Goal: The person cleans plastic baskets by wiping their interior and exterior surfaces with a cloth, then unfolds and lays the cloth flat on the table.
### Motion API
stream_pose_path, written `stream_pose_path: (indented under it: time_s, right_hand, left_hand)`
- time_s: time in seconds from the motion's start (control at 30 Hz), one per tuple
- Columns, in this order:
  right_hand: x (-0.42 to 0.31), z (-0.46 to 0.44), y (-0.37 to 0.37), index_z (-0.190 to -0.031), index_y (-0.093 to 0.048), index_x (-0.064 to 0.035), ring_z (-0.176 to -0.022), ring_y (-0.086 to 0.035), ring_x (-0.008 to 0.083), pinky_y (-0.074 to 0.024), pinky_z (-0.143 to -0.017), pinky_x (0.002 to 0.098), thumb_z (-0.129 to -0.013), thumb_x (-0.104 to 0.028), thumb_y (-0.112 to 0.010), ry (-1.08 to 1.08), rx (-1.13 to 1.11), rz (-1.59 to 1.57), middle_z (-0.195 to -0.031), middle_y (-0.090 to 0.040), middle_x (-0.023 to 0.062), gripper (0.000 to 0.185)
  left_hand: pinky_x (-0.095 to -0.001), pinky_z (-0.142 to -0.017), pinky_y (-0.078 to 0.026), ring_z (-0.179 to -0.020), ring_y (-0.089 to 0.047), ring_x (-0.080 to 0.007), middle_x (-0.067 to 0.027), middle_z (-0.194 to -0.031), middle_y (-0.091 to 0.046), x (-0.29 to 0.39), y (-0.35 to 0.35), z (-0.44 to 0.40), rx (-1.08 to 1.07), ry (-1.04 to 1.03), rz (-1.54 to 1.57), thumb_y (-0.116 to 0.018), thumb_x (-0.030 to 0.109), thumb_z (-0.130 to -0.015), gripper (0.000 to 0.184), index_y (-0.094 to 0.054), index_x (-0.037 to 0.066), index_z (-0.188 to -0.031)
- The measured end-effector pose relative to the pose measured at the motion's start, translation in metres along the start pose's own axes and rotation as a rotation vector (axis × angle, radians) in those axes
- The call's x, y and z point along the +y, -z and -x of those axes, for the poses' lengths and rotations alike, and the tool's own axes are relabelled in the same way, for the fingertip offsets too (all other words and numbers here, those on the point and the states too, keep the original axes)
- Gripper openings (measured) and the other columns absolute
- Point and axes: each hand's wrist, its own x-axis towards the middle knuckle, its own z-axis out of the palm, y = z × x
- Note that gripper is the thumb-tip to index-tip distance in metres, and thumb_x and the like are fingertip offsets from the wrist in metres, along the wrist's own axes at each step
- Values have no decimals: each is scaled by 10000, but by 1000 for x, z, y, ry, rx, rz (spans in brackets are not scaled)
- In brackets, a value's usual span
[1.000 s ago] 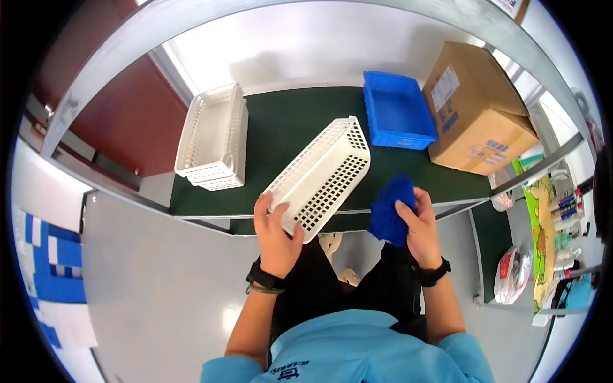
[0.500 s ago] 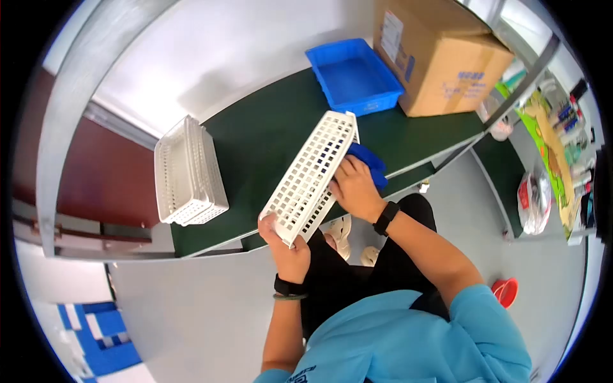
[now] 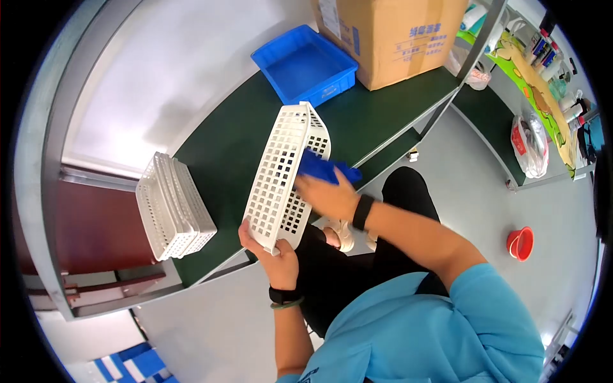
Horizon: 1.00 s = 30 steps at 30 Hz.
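Note:
A white perforated plastic basket [image 3: 270,182] is held tilted on its side above the front of the dark green table. My left hand [image 3: 276,260] grips its lower end, thumb on the rim and fingers around the corner. At the basket's open side, my right hand [image 3: 332,195] presses a blue cloth [image 3: 322,167] into the inside. The right fingertips are blurred and partly hidden by the basket wall.
Several stacked white baskets [image 3: 179,207] stand on the green table [image 3: 233,143] at left. A blue tray [image 3: 306,64] and a cardboard box [image 3: 408,45] sit at the back. A red bucket [image 3: 520,244] is on the floor at right, below a side shelf holding a plastic bag [image 3: 529,147].
The basket has turned more upright and shows more of its inside. My right hand has moved left with the cloth, from the outer edge into the basket. The head view has shifted.

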Motion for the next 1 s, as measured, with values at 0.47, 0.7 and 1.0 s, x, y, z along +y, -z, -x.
stream_pose_path:
  time_s: [0.47,0.7,1.0]
  right_hand:
    - [-56,26,-26,-991,-650,-13,-1000,-597,263,-445,-923,392,-801,-137,-577,255,167,-234,-1006,-648,103,239]
    - [24,-10,-1,-922,-642,-43,-929,-595,242,-417,-947,400,-782,-107,-566,195,76,94,-950,-632,82,172]
    - [-17,8,-15,-975,-627,18,-1039,-566,276,-412,-968,365,-792,-123,-537,109,30,-64,-1071,-608,152,247]
  left_hand:
    - [-442,-1109,-230,-1277,-321,-380,-247,-1340,-279,6,-4,-1,-4,-10,-37,-378,-66,-698,724,-176,-45,-1393]
    - [-436,-1107,-227,-1276,-322,-358,-232,-1350,-269,-1,6,2,-61,12,73,-382,-74,-693,729,-178,-33,-1392]
    - [-445,-1102,-230,-1267,-330,-374,-236,-1343,-271,1,-3,-4,-51,27,48,-399,-80,-686,742,-176,-43,-1393]
